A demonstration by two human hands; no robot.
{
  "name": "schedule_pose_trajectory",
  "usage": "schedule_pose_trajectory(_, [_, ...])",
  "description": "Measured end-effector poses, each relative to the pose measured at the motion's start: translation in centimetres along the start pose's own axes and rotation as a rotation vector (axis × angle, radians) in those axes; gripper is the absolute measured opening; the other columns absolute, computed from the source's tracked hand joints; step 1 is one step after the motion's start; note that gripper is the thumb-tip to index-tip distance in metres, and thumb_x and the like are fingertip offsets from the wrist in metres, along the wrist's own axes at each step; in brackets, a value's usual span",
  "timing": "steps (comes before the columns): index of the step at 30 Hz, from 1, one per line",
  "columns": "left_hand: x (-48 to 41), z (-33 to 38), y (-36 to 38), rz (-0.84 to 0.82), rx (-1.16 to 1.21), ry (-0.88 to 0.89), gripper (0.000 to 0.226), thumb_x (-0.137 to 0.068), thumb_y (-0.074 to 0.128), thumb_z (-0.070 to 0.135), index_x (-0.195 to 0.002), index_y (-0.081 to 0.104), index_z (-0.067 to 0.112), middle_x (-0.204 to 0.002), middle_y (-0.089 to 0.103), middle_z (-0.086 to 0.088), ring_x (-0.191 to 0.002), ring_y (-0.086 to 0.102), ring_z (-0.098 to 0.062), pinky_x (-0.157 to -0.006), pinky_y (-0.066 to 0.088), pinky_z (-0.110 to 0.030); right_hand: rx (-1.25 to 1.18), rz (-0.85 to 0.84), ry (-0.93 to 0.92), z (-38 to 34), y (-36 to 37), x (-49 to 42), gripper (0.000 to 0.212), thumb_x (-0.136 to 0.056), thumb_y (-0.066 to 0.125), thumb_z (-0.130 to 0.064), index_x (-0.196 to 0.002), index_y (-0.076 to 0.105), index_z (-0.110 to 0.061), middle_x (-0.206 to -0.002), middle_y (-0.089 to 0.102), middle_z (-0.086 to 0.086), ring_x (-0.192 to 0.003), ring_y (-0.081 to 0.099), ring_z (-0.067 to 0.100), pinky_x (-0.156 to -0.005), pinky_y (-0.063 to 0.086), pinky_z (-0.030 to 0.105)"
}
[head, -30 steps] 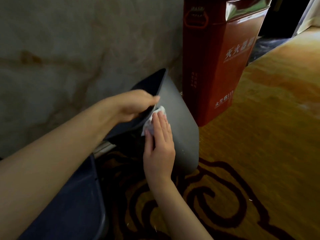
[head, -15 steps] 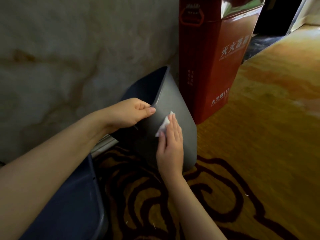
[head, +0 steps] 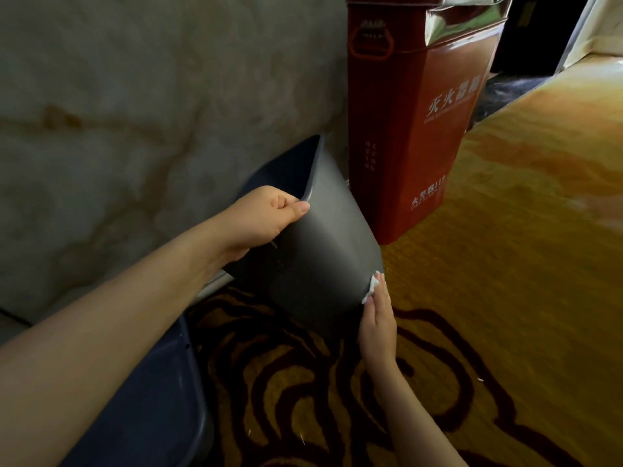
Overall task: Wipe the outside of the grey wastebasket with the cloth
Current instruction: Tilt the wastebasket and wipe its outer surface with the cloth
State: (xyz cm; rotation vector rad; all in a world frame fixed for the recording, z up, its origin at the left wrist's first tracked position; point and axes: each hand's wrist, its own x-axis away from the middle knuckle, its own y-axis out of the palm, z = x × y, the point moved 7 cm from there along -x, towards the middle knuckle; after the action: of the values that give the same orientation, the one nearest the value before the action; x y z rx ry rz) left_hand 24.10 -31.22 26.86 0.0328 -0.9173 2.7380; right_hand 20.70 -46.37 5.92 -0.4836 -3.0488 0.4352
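Patterned carpet (head: 505, 230) underfoot: left hand (head: 266, 217) pinches tilted grey wastebasket (head: 323, 257) rim, right hand (head: 379, 318) flat-fingered, pressing white cloth (head: 372, 285) against its side.

A wastebasket (head: 323, 251) stands tilted on a carpet (head: 505, 298), its open mouth turned toward a wall (head: 135, 112) behind and to the left. The left hand (head: 266, 215) grips the rim at the near upper edge. The right hand (head: 377, 325) lies flat against the basket's lower right side, a cloth (head: 372, 285) under its fingertips. A tall box (head: 411, 123) stands just behind and right of the basket, against the wall. Another container (head: 141, 409) sits at the lower left, under the left forearm.
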Motion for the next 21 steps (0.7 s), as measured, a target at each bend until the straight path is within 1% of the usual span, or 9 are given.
schedule_pose_trajectory(2, [-0.1, 0.5, -0.4, 0.046, 0.026, -0.012, 0.033, -0.094, 0.046, 0.022, -0.091, 0.071, 0.001, -0.095, 0.074, -0.011, -0.087, 0.070, -0.020, -0.091, 0.051, -0.032, -0.030, -0.007, 0.022, -0.9, -0.7, -0.7, 0.042, -0.100, 0.032, -0.015, -0.142, 0.032, -0.017, -0.152, 0.031, 0.000, -0.139, 0.023, 0.010, -0.112, 0.018, 0.028])
schedule_pose_trajectory(5, [-0.4, 0.6, -2.4, 0.159, 0.065, -0.098, 0.037, -0.092, 0.049, 0.023, -0.091, 0.067, -0.009, -0.098, 0.070, -0.021, -0.092, 0.066, -0.029, -0.098, 0.047, -0.042, -0.008, -0.067, 0.024, -3.1, -1.6, -2.0, 0.039, -0.100, 0.031, -0.019, -0.138, 0.041, -0.019, -0.146, 0.041, 0.001, -0.137, 0.032, 0.017, -0.113, 0.024, 0.036])
schedule_pose_trajectory(7, [-0.2, 0.6, -3.6, 0.211, 0.132, -0.150, 0.033, -0.091, 0.050, 0.022, -0.080, 0.065, -0.006, -0.090, 0.066, -0.022, -0.079, 0.063, -0.029, -0.090, 0.049, -0.041, 0.005, -0.110, -0.001, -5.3, -1.9, -2.4, 0.038, -0.100, 0.033, -0.021, -0.136, 0.043, -0.020, -0.143, 0.045, 0.000, -0.134, 0.036, 0.017, -0.110, 0.026, 0.035])
schedule_pose_trajectory(9, [0.1, 0.4, -4.3, 0.244, 0.204, -0.186, 0.030, -0.092, 0.049, 0.020, -0.071, 0.060, 0.001, -0.075, 0.063, -0.015, -0.063, 0.061, -0.021, -0.072, 0.051, -0.032, 0.012, -0.141, -0.068, -8.1, -1.5, -2.3, 0.037, -0.099, 0.035, -0.022, -0.135, 0.044, -0.020, -0.142, 0.046, -0.001, -0.133, 0.037, 0.015, -0.106, 0.025, 0.029])
schedule_pose_trajectory(12, [0.4, 0.2, -4.5, 0.260, 0.268, -0.225, 0.029, -0.092, 0.049, 0.018, -0.067, 0.056, 0.005, -0.062, 0.060, -0.007, -0.046, 0.059, -0.011, -0.055, 0.048, -0.021, 0.012, -0.157, -0.276, -14.0, 0.1, -0.9, 0.038, -0.098, 0.038, -0.024, -0.136, 0.043, -0.020, -0.145, 0.043, -0.001, -0.133, 0.034, 0.010, -0.106, 0.020, 0.022])
schedule_pose_trajectory(14, [0.3, 0.4, -4.5, 0.271, 0.293, -0.230, 0.028, -0.092, 0.049, 0.016, -0.067, 0.055, 0.006, -0.058, 0.059, -0.005, -0.041, 0.058, -0.008, -0.048, 0.048, -0.017, 0.011, -0.147, -0.453, -18.0, 1.4, 0.8, 0.038, -0.099, 0.039, -0.023, -0.136, 0.044, -0.015, -0.146, 0.042, 0.003, -0.135, 0.032, 0.011, -0.111, 0.020, 0.024])
schedule_pose_trajectory(16, [0.2, 0.7, -4.7, 0.298, 0.329, -0.225, 0.029, -0.093, 0.048, 0.014, -0.065, 0.052, 0.006, -0.043, 0.058, 0.000, -0.032, 0.054, -0.003, -0.039, 0.045, -0.013, -0.001, -0.130, -0.588, -21.0, 2.5, 2.3, 0.039, -0.097, 0.042, -0.016, -0.136, 0.044, -0.009, -0.146, 0.041, 0.008, -0.137, 0.031, 0.015, -0.115, 0.021, 0.030])
schedule_pose_trajectory(19, [-0.2, 0.9, -5.1, 0.293, 0.436, -0.255, 0.032, -0.096, 0.040, 0.012, -0.066, 0.050, 0.007, -0.030, 0.054, 0.006, -0.027, 0.051, -0.001, -0.033, 0.042, -0.012, 0.003, -0.108, -0.680, -23.3, 3.5, 3.6, 0.041, -0.096, 0.043, -0.008, -0.136, 0.042, -0.005, -0.146, 0.040, 0.011, -0.139, 0.029, 0.019, -0.117, 0.019, 0.033])
schedule_pose_trajectory(21, [-0.2, 0.5, -5.5, 0.272, 0.500, -0.314, 0.034, -0.098, 0.034, 0.013, -0.068, 0.048, 0.008, -0.036, 0.058, 0.005, -0.029, 0.053, -0.001, -0.036, 0.045, -0.011, 0.035, -0.128, -0.695, -23.8, 3.9, 3.7, 0.042, -0.095, 0.043, -0.006, -0.137, 0.041, -0.005, -0.147, 0.039, 0.011, -0.139, 0.029, 0.020, -0.118, 0.015, 0.033])
